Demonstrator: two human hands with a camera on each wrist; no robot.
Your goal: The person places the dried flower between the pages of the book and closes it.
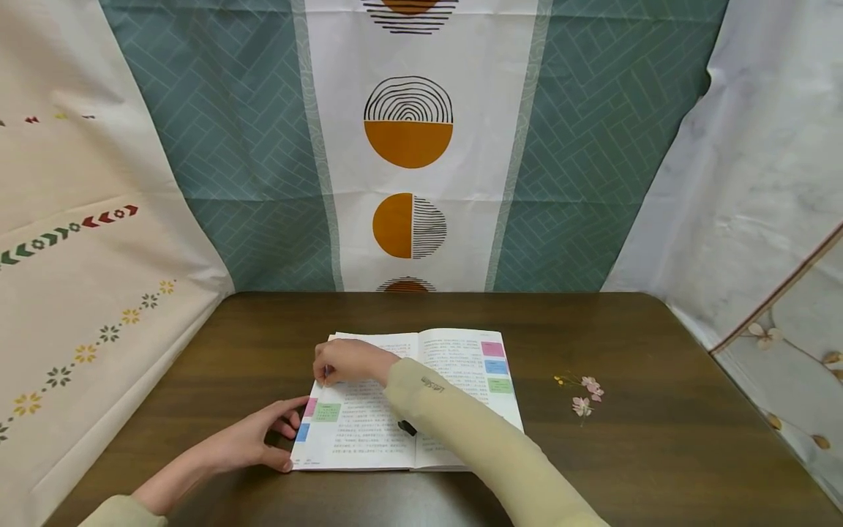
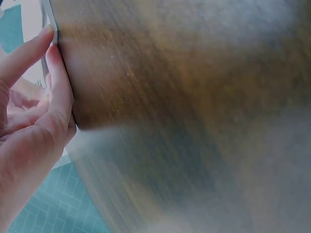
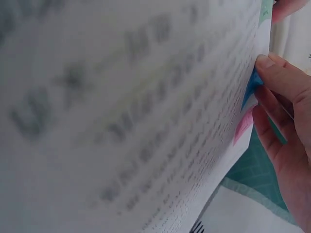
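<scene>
An open book (image 1: 369, 440) lies flat on the worktop (image 1: 230, 344), near the middle. Its thin white pages have rows of tiny print, too small to read. The right hand (image 1: 349, 360) has its grip clamped on the outer edge of the left page (image 3: 194, 121), with a blue tab (image 3: 251, 90) under the thumb. A pink tab (image 3: 243, 125) is just beside it. The left hand (image 1: 253, 437) has its grip apart: the thumb touches the book's bottom left corner, and the first finger touches the side. Its other fingers are bent and partly hidden.

Square paper notes (image 1: 495, 367) in pink, blue and green sit on the right page. A pale yellow sleeve (image 1: 454, 417) covers much of that page. A small black thing (image 1: 407, 427) pokes out by the sleeve; I can't tell what it is.

The worktop is smooth, dark brown wood grain with round back corners. To the right lie little pink flowers (image 1: 582, 406) with thin stems. Behind hangs a creased green cloth (image 1: 224, 110) with a brick pattern and orange circles, cut off at the top.
</scene>
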